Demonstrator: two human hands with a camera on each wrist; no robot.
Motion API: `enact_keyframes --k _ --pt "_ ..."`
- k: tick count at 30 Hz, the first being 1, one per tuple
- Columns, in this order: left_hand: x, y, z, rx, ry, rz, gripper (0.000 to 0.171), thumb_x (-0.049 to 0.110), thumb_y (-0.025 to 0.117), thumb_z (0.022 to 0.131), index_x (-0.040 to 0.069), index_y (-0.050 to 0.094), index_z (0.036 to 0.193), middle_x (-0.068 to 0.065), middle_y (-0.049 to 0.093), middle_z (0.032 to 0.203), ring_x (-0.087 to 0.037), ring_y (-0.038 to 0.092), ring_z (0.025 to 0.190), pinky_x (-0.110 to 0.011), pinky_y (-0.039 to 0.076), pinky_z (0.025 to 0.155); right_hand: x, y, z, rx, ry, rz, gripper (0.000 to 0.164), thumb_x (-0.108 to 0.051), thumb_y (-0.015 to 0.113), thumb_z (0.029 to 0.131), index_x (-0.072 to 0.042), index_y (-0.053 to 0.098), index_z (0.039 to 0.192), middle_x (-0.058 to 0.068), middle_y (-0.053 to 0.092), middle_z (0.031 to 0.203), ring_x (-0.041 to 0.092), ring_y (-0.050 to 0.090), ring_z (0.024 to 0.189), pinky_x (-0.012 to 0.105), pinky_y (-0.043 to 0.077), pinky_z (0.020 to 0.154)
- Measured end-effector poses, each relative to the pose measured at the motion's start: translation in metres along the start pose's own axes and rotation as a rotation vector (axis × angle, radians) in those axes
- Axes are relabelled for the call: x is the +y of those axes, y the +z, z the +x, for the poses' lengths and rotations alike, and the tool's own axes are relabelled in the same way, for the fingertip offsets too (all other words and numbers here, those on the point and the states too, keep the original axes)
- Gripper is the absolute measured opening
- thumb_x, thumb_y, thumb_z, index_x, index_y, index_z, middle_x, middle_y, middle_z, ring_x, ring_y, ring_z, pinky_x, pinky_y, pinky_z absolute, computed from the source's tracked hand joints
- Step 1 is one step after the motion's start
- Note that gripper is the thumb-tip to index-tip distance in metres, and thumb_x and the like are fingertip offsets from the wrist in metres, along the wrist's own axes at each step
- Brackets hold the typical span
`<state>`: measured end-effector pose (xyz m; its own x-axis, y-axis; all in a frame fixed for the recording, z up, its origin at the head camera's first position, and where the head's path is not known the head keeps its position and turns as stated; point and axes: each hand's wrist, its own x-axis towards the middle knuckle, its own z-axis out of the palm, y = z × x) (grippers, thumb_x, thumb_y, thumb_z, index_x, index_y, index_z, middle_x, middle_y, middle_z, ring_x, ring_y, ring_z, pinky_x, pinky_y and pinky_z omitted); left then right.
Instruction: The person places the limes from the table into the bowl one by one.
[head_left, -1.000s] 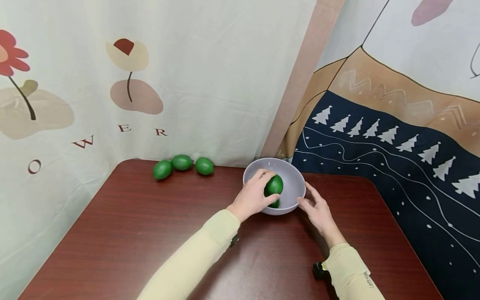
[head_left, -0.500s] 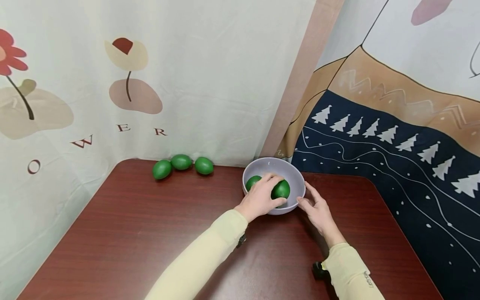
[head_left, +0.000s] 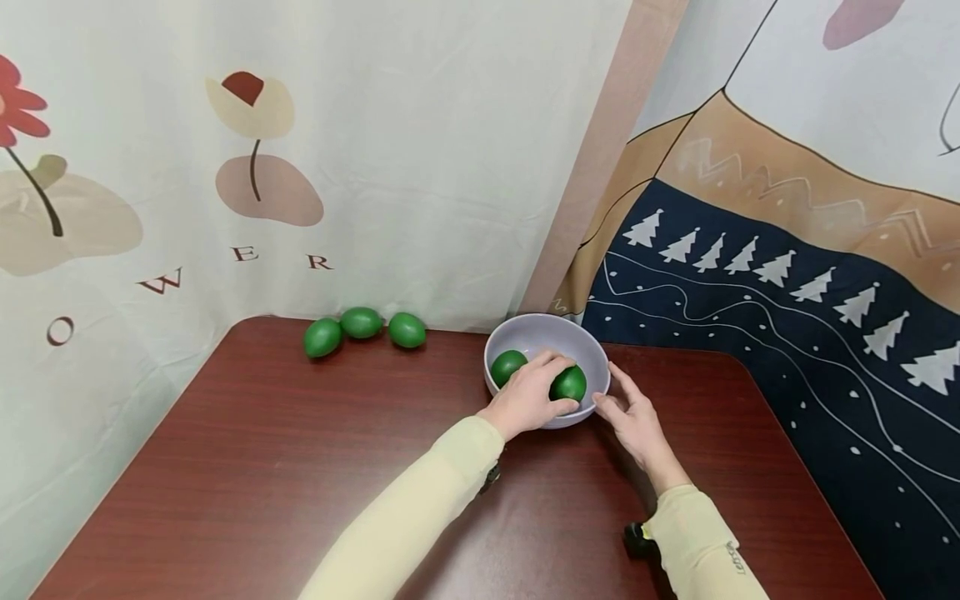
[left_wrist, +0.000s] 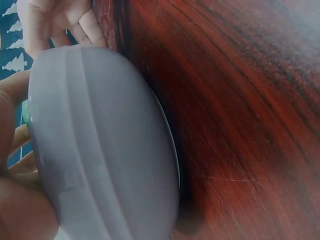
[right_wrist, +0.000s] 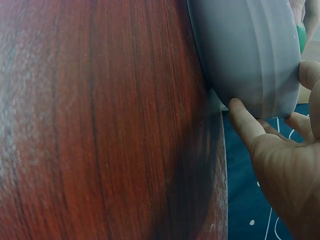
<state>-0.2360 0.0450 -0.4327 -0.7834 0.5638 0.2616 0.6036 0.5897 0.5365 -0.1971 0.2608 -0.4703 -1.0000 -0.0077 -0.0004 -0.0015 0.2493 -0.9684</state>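
A light purple bowl (head_left: 542, 327) stands near the table's back edge. Inside it, my left hand (head_left: 528, 396) grips a green lime (head_left: 570, 383) toward the bowl's right side, its fingers over the top and its thumb on the near side. Another lime (head_left: 507, 367) lies at the left in the bowl, partly behind that hand. My right hand (head_left: 637, 425) holds the bowl by its right side; in the right wrist view the thumb is at the rim and fingers touch the outer wall (right_wrist: 245, 55). The left wrist view mostly shows the bowl's outer wall (left_wrist: 105, 140).
Three more limes sit at the back left of the dark red wooden table (head_left: 337, 467): a left one (head_left: 322, 337), a middle one (head_left: 362, 322) and a right one (head_left: 407, 331). Printed curtains (head_left: 420, 167) hang directly behind the table.
My left hand has moved right and slightly down within the bowl with its lime, bringing the other lime into view at the left. The right hand keeps its place on the bowl.
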Motion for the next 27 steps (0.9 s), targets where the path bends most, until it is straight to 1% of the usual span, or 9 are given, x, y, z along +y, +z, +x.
enact_keyframes --k 4,11,16,22,24,27 --pt "0.000 0.001 0.003 -0.019 -0.003 0.014 0.056 0.033 0.078 0.093 0.014 0.060 0.143 -0.002 0.058 0.139 -0.017 0.061 0.119 -0.034 0.050 0.102 0.001 0.000 0.000 -0.001 -0.001 -0.006 0.069 -0.016 0.061 0.105 -0.008 0.025 0.164 0.028 0.041 0.154 -0.006 0.063 0.105 0.017 0.053 0.091" --pt "0.002 0.002 0.010 -0.076 -0.017 0.044 0.055 0.032 0.077 0.094 0.014 0.059 0.143 -0.003 0.057 0.143 -0.017 0.059 0.123 -0.035 0.049 0.104 -0.001 0.000 0.000 0.000 0.005 0.014 0.069 -0.009 0.060 0.104 -0.007 0.025 0.164 0.028 0.042 0.153 -0.007 0.063 0.105 0.016 0.053 0.091" --pt "0.005 0.002 0.014 -0.119 -0.032 0.051 0.054 0.031 0.077 0.094 0.014 0.060 0.143 -0.004 0.058 0.142 -0.018 0.060 0.120 -0.037 0.049 0.103 -0.003 0.001 -0.001 -0.003 0.010 0.013 0.069 -0.006 0.058 0.104 -0.007 0.025 0.164 0.028 0.042 0.153 -0.008 0.063 0.106 0.016 0.053 0.091" --pt "0.007 0.003 0.019 -0.158 -0.048 0.070 0.053 0.032 0.076 0.095 0.016 0.060 0.142 -0.003 0.058 0.141 -0.018 0.059 0.118 -0.035 0.049 0.102 -0.003 0.001 -0.001 -0.003 0.019 0.004 0.070 -0.009 0.060 0.104 -0.007 0.025 0.164 0.028 0.041 0.154 -0.007 0.062 0.107 0.018 0.053 0.092" --pt "0.007 0.005 0.020 -0.164 -0.048 0.083 0.053 0.032 0.077 0.094 0.016 0.060 0.142 -0.003 0.058 0.142 -0.018 0.058 0.123 -0.035 0.048 0.104 -0.003 0.000 -0.001 -0.004 0.016 0.006 0.071 -0.008 0.061 0.104 -0.007 0.024 0.164 0.028 0.041 0.154 -0.009 0.061 0.106 0.018 0.053 0.092" --pt "0.006 0.007 0.023 -0.176 -0.051 0.093 0.054 0.031 0.077 0.094 0.016 0.060 0.143 -0.003 0.058 0.145 -0.020 0.054 0.134 -0.036 0.046 0.109 -0.002 0.000 0.000 -0.006 0.015 0.005 0.072 -0.008 0.062 0.103 -0.007 0.024 0.164 0.028 0.040 0.155 -0.011 0.060 0.105 0.018 0.053 0.093"
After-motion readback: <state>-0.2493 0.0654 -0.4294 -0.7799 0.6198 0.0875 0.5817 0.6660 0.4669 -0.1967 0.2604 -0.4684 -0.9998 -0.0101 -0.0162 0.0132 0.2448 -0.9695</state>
